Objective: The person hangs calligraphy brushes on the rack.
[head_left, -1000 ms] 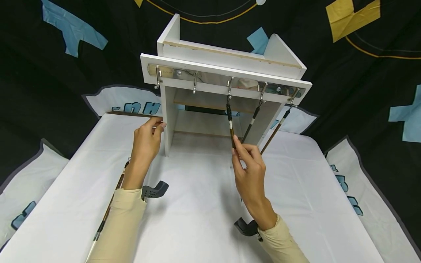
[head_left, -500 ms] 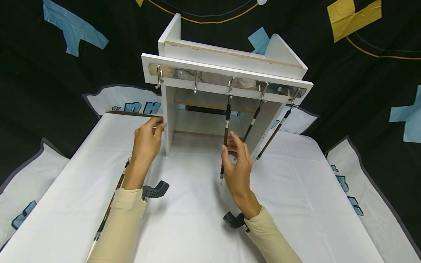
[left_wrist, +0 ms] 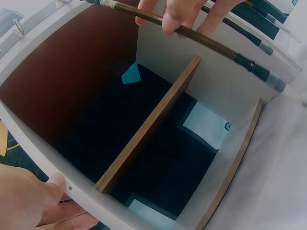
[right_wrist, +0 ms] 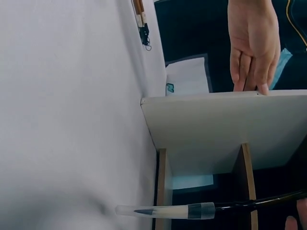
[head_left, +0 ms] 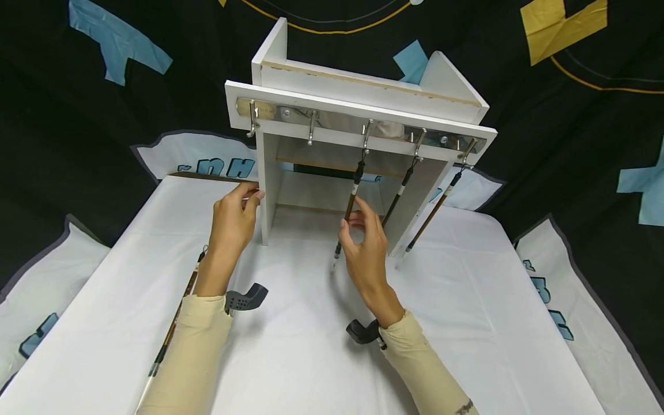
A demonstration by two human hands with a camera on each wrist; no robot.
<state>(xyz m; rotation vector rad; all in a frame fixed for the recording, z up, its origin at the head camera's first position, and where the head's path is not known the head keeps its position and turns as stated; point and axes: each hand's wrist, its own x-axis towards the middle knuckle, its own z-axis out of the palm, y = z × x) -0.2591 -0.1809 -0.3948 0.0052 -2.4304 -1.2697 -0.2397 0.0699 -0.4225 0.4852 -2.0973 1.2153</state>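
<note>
A white wooden shelf unit [head_left: 267,196] stands on the table, with a metal hook rail [head_left: 332,120] across its front. The left hand [head_left: 231,222] grips the edge of its left side panel, thumb against the front edge in the left wrist view. From the middle hook hangs a brown-handled brush [head_left: 354,191], its bristles under a clear cap in the right wrist view. The right hand [head_left: 365,248] pinches this brush [left_wrist: 211,42] partway down its handle, and it slants left. A dark brush [head_left: 396,199] and a brown brush [head_left: 434,219] hang on the two right hooks.
Another brush [head_left: 178,314] lies on the white tablecloth [head_left: 306,346] beside the left forearm. Two hooks at the rail's left, including the leftmost hook [head_left: 252,118], carry nothing. A black curtain [head_left: 78,138] with blue and yellow tape hangs behind the table.
The right hand has moved left and slightly up along the middle brush, whose lower end has swung left. The left hand stays on the side panel.
</note>
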